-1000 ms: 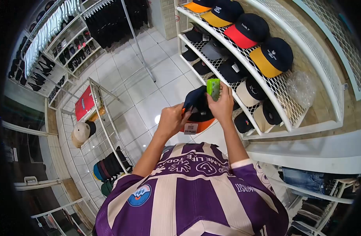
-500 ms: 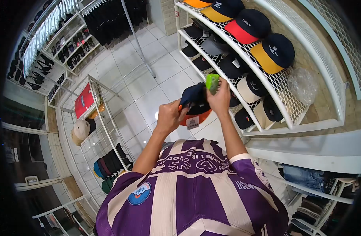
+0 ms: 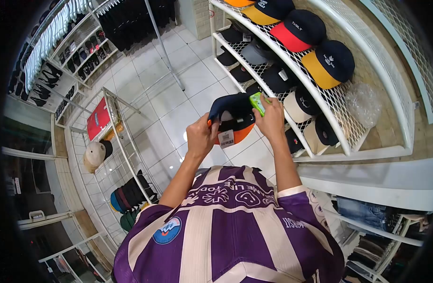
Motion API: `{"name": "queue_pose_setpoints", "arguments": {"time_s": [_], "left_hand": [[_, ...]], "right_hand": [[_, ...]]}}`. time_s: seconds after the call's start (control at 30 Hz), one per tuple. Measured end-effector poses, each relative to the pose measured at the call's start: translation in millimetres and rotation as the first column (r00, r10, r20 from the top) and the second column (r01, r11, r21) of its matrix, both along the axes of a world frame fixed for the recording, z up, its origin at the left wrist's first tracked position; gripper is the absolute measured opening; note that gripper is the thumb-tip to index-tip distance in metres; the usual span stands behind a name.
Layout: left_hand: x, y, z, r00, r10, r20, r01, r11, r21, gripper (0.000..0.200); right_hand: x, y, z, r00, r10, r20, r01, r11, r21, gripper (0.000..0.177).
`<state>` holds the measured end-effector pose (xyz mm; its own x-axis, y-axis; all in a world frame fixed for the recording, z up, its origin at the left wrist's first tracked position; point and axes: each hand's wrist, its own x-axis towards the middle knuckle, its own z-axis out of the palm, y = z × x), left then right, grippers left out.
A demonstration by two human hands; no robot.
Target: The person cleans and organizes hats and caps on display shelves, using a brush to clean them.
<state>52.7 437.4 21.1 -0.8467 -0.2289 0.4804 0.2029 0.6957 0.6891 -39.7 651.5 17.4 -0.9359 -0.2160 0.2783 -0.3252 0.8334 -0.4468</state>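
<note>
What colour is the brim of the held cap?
Orange brim on the navy cap; head view.

Wire shelf (image 3: pixel 367 152), caps (image 3: pixel 329 63) crowd right of held cap (image 3: pixel 230 111); floor (image 3: pixel 179 99) open left.

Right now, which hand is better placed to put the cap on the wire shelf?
Probably the left: the left hand grips the cap, while the right hand, though nearer the shelf, holds a green object.

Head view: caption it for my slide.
Left hand and right hand hold a navy-and-orange cap, green device in the right, beside cap shelves.
</note>
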Motion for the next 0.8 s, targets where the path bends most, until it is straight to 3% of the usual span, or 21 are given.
{"name": "queue_pose_setpoints", "arguments": {"time_s": [0.03,0.1,0.17,0.27,0.3,0.37,0.43,0.5,0.57,0.63,0.7,0.8], "left_hand": [[-2,-1,0,1.0,0.002,-0.002,-0.002,1.0,0.001,0.012],[-1,-4,1,0.997,0.006,0.072,-0.002,0.999,-0.048,0.013],[-1,-3,7,0.997,0.014,0.069,-0.013,1.0,-0.008,0.013],[-2,-4,-4,0.997,0.021,0.081,-0.024,0.999,0.039,0.014],[-5,-4,-6,0.995,0.034,0.097,-0.038,0.998,0.043,0.014],[-10,-5,-6,0.997,0.047,0.063,-0.05,0.998,0.048,0.014],[-1,-4,-6,0.997,0.049,0.066,-0.053,0.997,0.051,0.014],[-4,2,2,0.992,-0.071,0.105,0.057,0.989,0.135,0.014],[-9,3,-3,0.993,-0.117,0.033,0.111,0.982,0.151,0.017],[-9,-2,-7,0.975,-0.09,0.201,0.072,0.992,0.1,0.022],[-10,-4,-7,0.966,-0.073,0.247,0.046,0.992,0.114,0.029],[-11,-3,-5,0.937,-0.075,0.342,0.016,0.985,0.172,0.032]], "right_hand": [[4,-3,10,1.0,0.002,-0.002,-0.002,1.0,0.001,0.057],[24,-12,26,0.98,0.068,-0.188,-0.092,0.989,-0.12,0.057],[33,-13,17,0.957,0.279,-0.079,-0.287,0.951,-0.12,0.054],[6,13,-18,1.0,0.009,0.024,-0.011,0.998,0.058,0.049],[3,17,-9,0.998,-0.057,-0.026,0.059,0.997,0.054,0.05],[7,14,3,0.988,-0.086,-0.125,0.071,0.99,-0.125,0.053],[25,0,21,0.982,0.125,-0.143,-0.148,0.976,-0.163,0.055],[30,-5,7,0.945,0.322,-0.052,-0.326,0.934,-0.147,0.053],[6,12,-21,0.994,0.106,0.008,-0.105,0.99,-0.095,0.053],[-1,22,-14,0.995,-0.084,-0.058,0.081,0.996,-0.044,0.061],[4,23,7,0.993,-0.005,-0.117,-0.024,0.968,-0.251,0.06],[18,9,34,0.912,0.409,-0.008,-0.392,0.868,-0.304,0.064]]}}
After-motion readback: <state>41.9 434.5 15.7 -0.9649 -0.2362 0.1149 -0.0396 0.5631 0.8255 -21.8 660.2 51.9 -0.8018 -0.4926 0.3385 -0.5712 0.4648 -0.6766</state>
